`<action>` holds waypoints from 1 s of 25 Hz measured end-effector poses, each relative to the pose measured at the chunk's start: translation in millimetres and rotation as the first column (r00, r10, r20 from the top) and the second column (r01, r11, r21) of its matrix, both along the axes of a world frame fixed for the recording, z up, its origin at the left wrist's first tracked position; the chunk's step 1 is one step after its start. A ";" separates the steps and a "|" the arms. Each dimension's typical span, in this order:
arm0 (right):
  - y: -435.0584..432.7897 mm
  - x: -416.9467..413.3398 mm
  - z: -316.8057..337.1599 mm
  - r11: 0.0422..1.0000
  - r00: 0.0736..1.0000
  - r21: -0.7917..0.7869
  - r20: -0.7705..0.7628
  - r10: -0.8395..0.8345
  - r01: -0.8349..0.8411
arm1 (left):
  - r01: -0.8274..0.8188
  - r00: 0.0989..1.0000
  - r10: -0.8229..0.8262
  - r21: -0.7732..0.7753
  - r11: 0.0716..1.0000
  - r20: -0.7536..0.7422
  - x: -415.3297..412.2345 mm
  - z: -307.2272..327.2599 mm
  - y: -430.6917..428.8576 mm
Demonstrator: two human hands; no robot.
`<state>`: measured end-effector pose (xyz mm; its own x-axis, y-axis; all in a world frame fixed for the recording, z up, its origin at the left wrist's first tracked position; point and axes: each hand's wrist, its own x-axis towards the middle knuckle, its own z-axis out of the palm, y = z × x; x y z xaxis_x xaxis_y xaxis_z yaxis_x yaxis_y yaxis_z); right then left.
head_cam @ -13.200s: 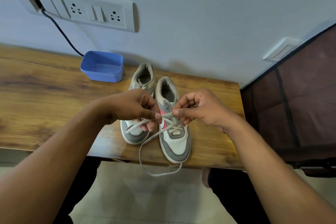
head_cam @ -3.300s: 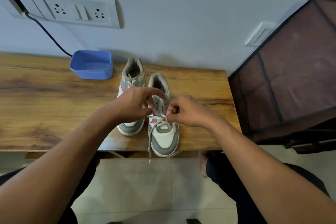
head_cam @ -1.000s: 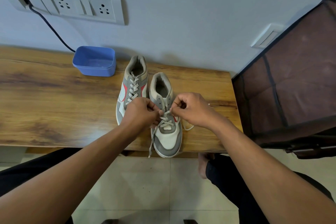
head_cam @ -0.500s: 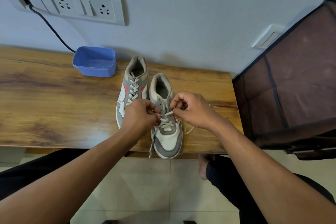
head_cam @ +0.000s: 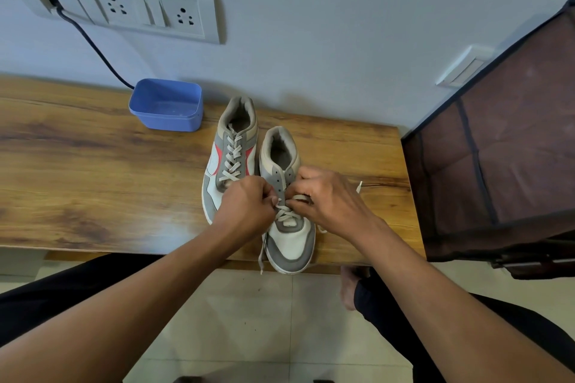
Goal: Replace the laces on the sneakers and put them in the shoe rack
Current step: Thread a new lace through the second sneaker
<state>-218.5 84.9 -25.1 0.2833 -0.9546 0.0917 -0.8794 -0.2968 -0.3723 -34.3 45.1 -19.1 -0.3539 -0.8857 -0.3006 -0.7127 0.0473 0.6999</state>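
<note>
Two grey, white and pink sneakers stand side by side on the wooden table (head_cam: 93,171), toes toward me. The left sneaker (head_cam: 231,149) is laced to the top. On the right sneaker (head_cam: 289,239) the beige lace (head_cam: 284,214) crosses only the lower eyelets. My left hand (head_cam: 245,211) and my right hand (head_cam: 329,199) both pinch this lace over the middle of the shoe. One lace end hangs off the table's front edge, the other lies on the table to the right of my right hand.
A blue plastic tub (head_cam: 166,106) stands at the back by the wall. A black cable (head_cam: 93,47) runs from the wall socket panel (head_cam: 140,9) down behind it. The dark fabric shoe rack (head_cam: 497,158) stands right of the table. My legs are below.
Both hands have stayed on the right sneaker's lace, shifting slightly. The lace end at the right now lies farther out on the table. The view has drifted a little.
</note>
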 end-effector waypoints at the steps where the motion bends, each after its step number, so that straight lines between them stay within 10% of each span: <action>1: 1.5 0.7 -2.5 1.000 1.000 -0.023 -0.023 0.006 -0.006 | -0.006 1.000 0.006 0.039 0.999 -0.004 0.4 -0.9 -1.7; 13: -12.4 -0.2 -5.4 0.894 0.882 0.425 0.354 -0.310 0.143 | -0.077 0.990 0.099 0.200 0.977 -0.101 5.6 6.1 -6.1; 25: -4.6 -3.2 9.6 0.947 0.935 0.295 0.285 -0.211 0.123 | -0.129 0.976 0.181 0.340 0.932 -0.125 2.7 5.3 -1.4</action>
